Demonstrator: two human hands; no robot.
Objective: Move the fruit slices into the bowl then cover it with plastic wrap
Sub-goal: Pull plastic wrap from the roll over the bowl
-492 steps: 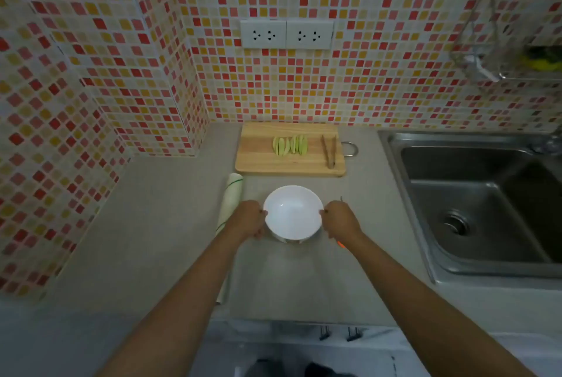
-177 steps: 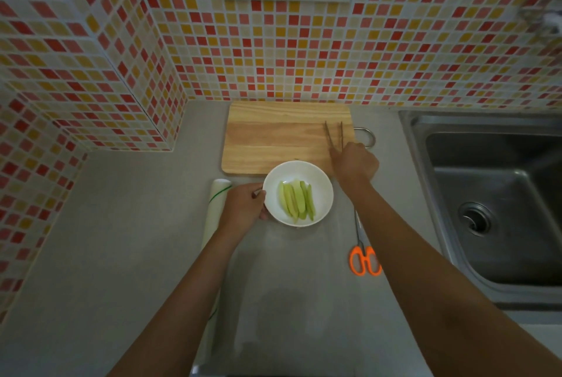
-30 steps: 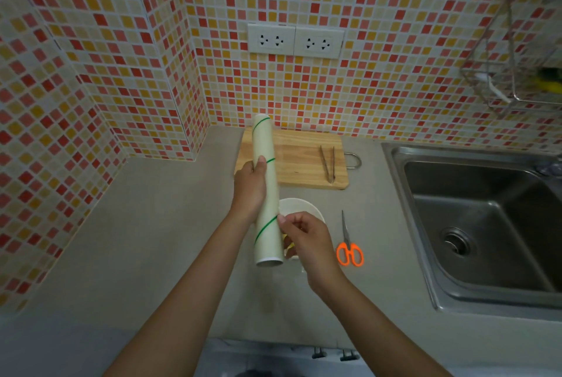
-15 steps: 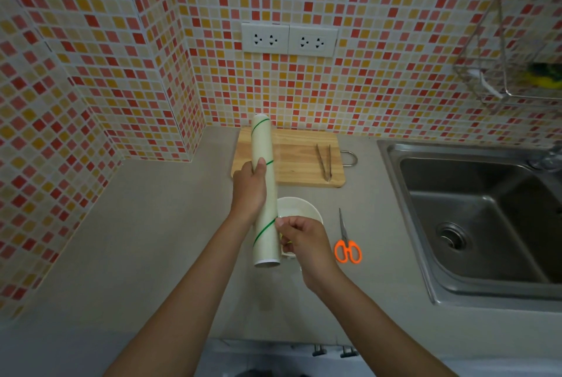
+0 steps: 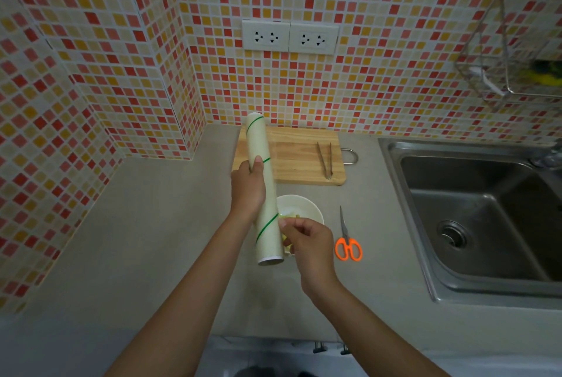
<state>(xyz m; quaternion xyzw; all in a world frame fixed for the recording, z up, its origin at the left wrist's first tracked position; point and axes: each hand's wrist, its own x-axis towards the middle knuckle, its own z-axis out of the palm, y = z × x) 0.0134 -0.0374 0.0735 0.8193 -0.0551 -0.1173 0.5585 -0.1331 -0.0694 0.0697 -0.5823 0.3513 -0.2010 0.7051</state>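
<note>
My left hand grips a pale roll of plastic wrap with green stripes, held lengthwise above the counter, its near end low. My right hand pinches at the roll's right side near that end; whether it holds the film's edge I cannot tell. The white bowl stands on the counter beneath both hands. Green fruit slices lie in it, mostly hidden by the roll and my right hand.
A wooden cutting board lies behind the bowl with metal tongs on it. Orange-handled scissors rest right of the bowl. A steel sink fills the right side. Tiled walls with sockets close the back and left.
Over the last second the roll and both hands have stayed nearly in place. My right hand's fingers have shifted slightly at the roll's side.
</note>
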